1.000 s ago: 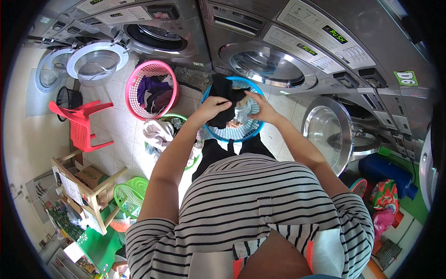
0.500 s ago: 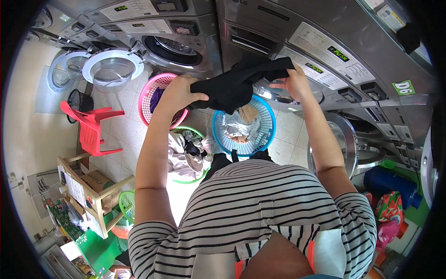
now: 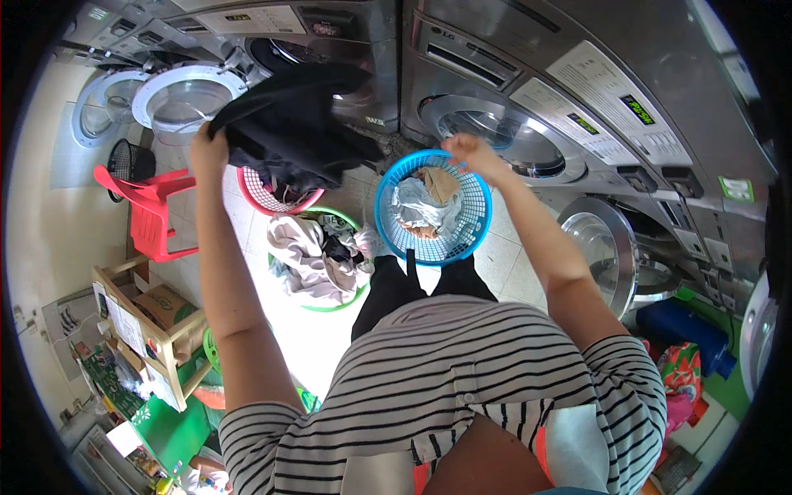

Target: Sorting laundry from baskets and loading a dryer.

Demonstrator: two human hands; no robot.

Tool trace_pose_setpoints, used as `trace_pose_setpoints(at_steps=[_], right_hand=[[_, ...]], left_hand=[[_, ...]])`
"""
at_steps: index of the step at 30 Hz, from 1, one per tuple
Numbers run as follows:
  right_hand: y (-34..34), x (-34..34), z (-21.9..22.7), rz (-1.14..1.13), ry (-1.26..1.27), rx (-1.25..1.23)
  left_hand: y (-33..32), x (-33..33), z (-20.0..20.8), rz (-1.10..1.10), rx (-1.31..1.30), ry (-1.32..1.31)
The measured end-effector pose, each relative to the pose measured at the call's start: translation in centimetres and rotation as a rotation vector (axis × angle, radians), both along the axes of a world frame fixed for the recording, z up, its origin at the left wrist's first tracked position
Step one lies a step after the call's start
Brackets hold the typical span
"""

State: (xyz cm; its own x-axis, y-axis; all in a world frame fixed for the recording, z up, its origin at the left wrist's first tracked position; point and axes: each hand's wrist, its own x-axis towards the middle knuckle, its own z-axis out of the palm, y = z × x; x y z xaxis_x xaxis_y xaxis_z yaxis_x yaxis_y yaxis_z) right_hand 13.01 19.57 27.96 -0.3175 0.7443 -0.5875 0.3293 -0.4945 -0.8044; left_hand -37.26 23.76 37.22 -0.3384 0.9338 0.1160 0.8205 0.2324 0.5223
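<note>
My left hand (image 3: 209,153) is closed on one edge of a black garment (image 3: 289,124), which swings out to the right in the air. Its cut cannot be told, since it is folded and blurred. Below the cloth stands a pink basket (image 3: 257,191) with dark clothes, partly covered by it. My right hand (image 3: 472,155) is off the garment, loosely bent with fingers apart and nothing seen in it. It hovers at the far right rim of a blue basket (image 3: 482,223), where light and tan clothes (image 3: 429,202) lie. A green-rimmed basket (image 3: 334,308) holds pale laundry (image 3: 309,252).
Steel washing machines (image 3: 487,74) line the far side and the right. Round doors stand ajar at the left (image 3: 188,99) and the right (image 3: 601,252). A red plastic chair (image 3: 148,219), a black bin (image 3: 132,169) and a wooden stand (image 3: 177,351) are on the left.
My right hand has let go of the black garment and drawn back toward the blue basket. My left hand has swung left with the garment, which now spreads wider over the pink basket.
</note>
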Motion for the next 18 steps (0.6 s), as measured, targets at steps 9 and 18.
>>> trace_pose_setpoints(at_steps=[9, 18], right_hand=[[-9.6, 1.1, -35.0, 0.456, -0.608, 0.076], [-10.8, 1.1, -54.5, 0.514, -1.057, -0.123]], left_hand=[[-5.9, 1.2, -23.7, 0.004, 0.068, 0.228], [-25.0, 25.3, -46.0, -0.057, -0.667, -0.860]])
